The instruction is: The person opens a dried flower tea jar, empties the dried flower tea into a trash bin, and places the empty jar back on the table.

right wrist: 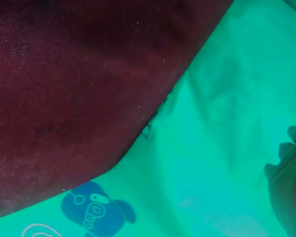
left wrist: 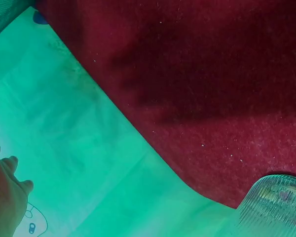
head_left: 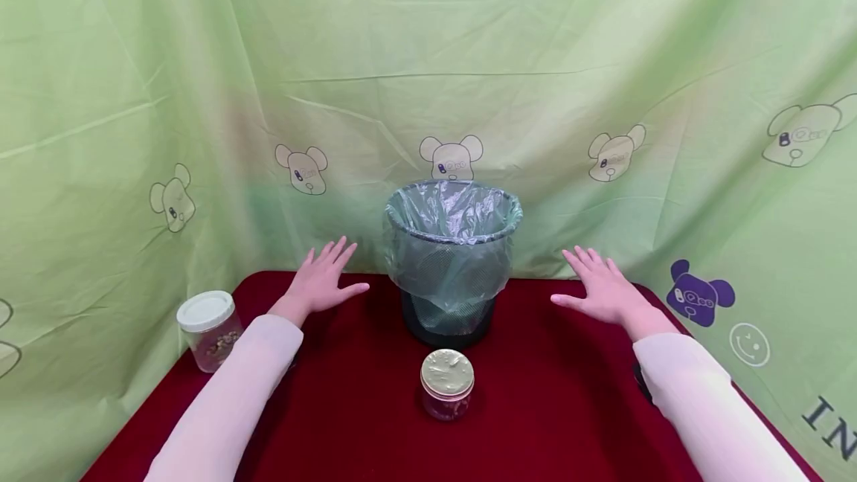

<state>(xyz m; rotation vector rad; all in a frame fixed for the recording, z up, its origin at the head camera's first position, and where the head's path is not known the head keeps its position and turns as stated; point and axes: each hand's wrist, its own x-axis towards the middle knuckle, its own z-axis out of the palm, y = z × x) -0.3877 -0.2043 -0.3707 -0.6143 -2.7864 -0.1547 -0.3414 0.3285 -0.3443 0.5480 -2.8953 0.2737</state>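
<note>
My left hand (head_left: 321,285) hovers over the back left of the table with fingers spread and nothing in it. On the other side, the right hand (head_left: 602,292) is held out the same way, its fingers spread too. Between them stands a black mesh waste bin (head_left: 448,318), lined with a clear plastic bag (head_left: 448,266) folded over its rim. A small clear jar (head_left: 446,385) with a pale gold lid sits in front of the bin. Left of my left forearm is a larger clear jar (head_left: 210,329) with a white lid and small pieces inside.
A dark red cloth (head_left: 535,407) covers the table. Green curtains (head_left: 535,58) printed with cartoon heads hang behind and along both sides. Part of a dark object (head_left: 641,381) shows beside the right sleeve, near the table's right edge.
</note>
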